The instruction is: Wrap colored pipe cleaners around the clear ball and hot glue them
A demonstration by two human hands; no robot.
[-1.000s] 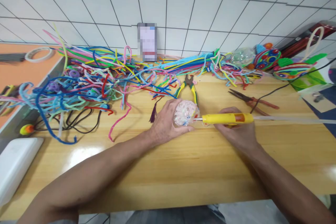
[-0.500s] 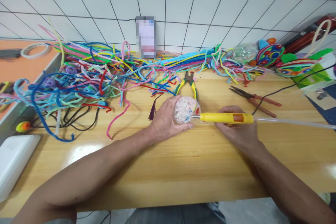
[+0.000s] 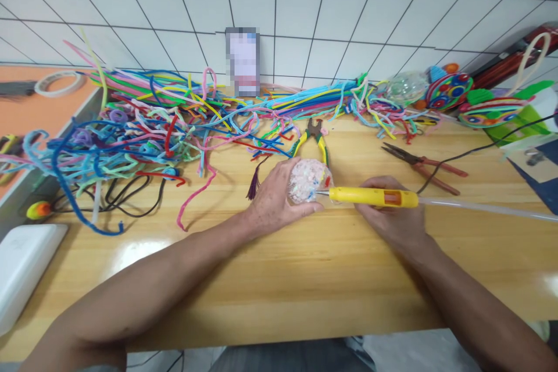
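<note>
My left hand (image 3: 274,197) is closed around the side of a clear, round ball (image 3: 304,181) that looks filled with pale bits and carries small blue, yellow and red patches. In my right hand (image 3: 394,212) is a yellow hot glue gun (image 3: 364,196), gripped from below. Its metal nozzle meets the ball's right side, near a blue patch. A long clear glue stick (image 3: 479,207) sticks out of the gun's back end. Green-and-yellow pliers (image 3: 314,132) lie just behind the ball, their handles partly hidden by it.
Tangled pipe cleaners (image 3: 139,139) cover the left and back of the table (image 3: 279,285). A phone (image 3: 243,64) leans on the tiled wall. Red-handled pliers (image 3: 421,165) lie at right under a black cord. Colourful craft figures (image 3: 449,90) and a white box (image 3: 32,270) stand at the sides.
The glue gun has moved slightly left, its nozzle going from the ball's right edge further over its front. My left hand keeps its hold on the ball. The view has shifted slightly.
</note>
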